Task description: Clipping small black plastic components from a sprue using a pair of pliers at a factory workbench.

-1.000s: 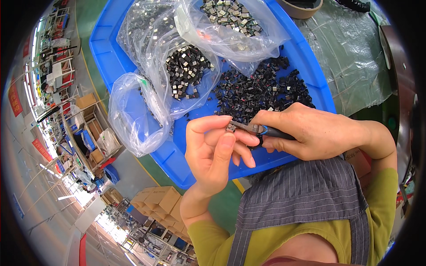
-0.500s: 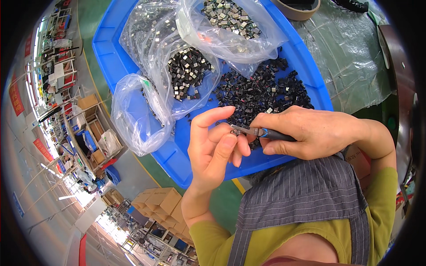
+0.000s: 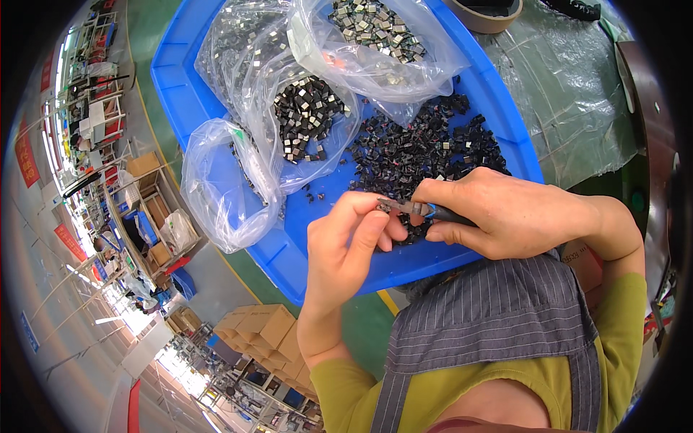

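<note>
Dark-handled pliers (image 3: 426, 211) with bare metal jaws are gripped in my right hand (image 3: 498, 213). Their jaw tips point left and meet the fingertips of my left hand (image 3: 345, 245). Thumb and index finger there are pinched on a small metal-and-black component (image 3: 385, 206), partly hidden by the jaws and fingers. Both hands are over the near side of a large blue tray (image 3: 278, 270). Just beyond them lies a loose pile of small black parts (image 3: 411, 148), some with shiny metal faces.
Clear plastic bags stand in the tray, one holding silver-faced parts (image 3: 375, 32), another holding black-and-silver parts (image 3: 307, 119). A crumpled bag (image 3: 224, 187) lies at the tray's left. A tape roll (image 3: 491, 16) rests on the plastic-covered surface (image 3: 559, 94). Cardboard boxes (image 3: 260, 328) stand lower left.
My left index finger has come down from its raised position and closed toward the thumb at the small component. The pliers stay at the left fingertips, shifted only slightly.
</note>
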`<state>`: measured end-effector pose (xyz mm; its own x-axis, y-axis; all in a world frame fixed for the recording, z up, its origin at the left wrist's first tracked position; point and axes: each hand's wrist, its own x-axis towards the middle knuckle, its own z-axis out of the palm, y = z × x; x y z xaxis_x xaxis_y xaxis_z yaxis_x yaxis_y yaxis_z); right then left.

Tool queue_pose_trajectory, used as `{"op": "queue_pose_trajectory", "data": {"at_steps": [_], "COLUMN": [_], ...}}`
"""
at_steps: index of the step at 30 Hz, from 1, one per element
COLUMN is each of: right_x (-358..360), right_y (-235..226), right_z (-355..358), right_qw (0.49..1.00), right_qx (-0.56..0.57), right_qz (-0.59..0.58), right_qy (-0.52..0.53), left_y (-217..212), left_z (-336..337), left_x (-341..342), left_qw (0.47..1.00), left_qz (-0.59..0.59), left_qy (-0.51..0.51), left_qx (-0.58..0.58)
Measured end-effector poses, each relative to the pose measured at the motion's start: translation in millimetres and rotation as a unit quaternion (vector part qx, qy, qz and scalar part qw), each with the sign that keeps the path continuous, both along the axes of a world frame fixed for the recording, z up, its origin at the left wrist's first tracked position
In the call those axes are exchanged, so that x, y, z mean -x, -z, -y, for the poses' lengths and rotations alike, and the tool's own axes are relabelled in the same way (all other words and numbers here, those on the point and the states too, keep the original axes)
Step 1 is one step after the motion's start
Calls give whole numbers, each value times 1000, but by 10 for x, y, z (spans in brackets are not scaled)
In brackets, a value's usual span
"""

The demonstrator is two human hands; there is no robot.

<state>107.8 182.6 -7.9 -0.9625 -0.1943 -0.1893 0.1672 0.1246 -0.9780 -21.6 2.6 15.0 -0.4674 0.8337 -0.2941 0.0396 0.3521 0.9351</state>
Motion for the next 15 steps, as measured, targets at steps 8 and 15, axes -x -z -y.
{"op": "queue_pose_trajectory", "data": {"at_steps": [8,15], "right_x": [9,3], "right_y": [-29,-40], "right_z": [33,24], "right_qw": [998,1000], "right_qx": [54,5], "right_qz": [31,3], "right_qy": [18,22], "left_y": [162,144], "left_z": [28,53], "left_x": [-38,-29], "left_qw": [867,910], "left_qz": [-485,-389], "left_qy": [51,31], "left_qx": [-104,-137]}}
